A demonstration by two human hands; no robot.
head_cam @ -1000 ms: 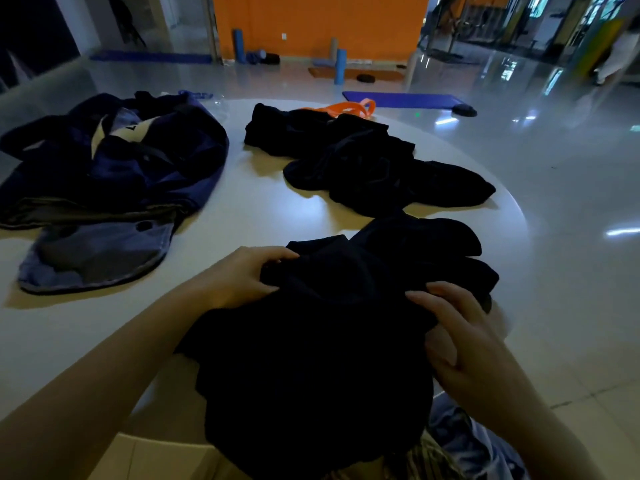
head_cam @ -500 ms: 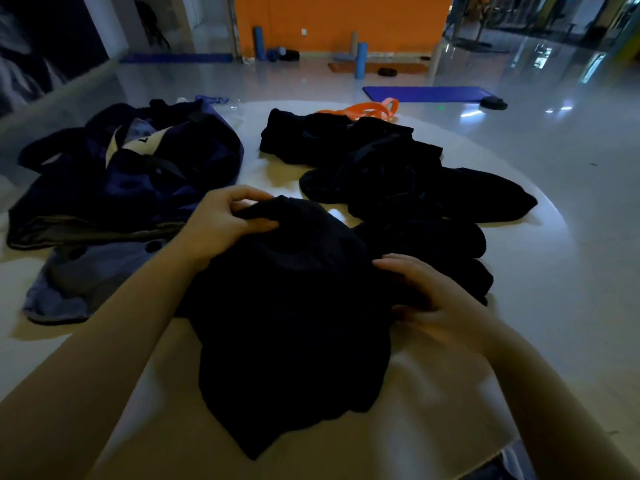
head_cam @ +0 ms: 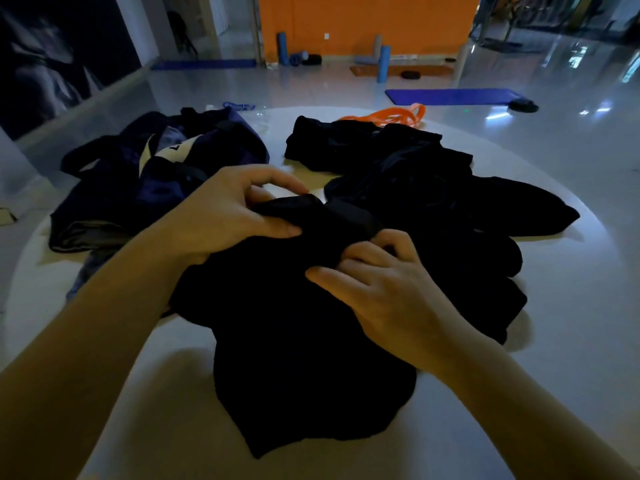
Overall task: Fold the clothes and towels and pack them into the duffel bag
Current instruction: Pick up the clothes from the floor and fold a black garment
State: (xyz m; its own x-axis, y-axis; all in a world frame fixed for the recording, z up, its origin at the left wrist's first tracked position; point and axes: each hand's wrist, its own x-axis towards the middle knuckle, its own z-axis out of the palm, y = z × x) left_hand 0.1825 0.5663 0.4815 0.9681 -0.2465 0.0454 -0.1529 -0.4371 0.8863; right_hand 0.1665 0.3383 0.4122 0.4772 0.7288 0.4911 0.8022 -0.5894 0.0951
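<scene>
A black garment [head_cam: 298, 341] lies bunched on the round white table [head_cam: 571, 323] right in front of me. My left hand [head_cam: 235, 213] pinches a fold at its far edge between thumb and fingers. My right hand [head_cam: 381, 292] grips the same bunched edge just to the right, fingers curled into the cloth. More black clothes [head_cam: 415, 178] lie in a heap behind and to the right. The navy duffel bag [head_cam: 156, 168] slumps at the far left of the table, with a white label showing.
An orange band [head_cam: 391, 116] lies at the table's far edge. A grey-blue cloth [head_cam: 83, 275] sticks out below the bag. Beyond the table, a glossy floor holds a blue mat [head_cam: 450, 97] and foam rollers [head_cam: 382, 62] by an orange wall.
The garment has moved up from the table's near edge onto the table. Both hands have come together at its far edge, gathering the cloth into a tighter bunch.
</scene>
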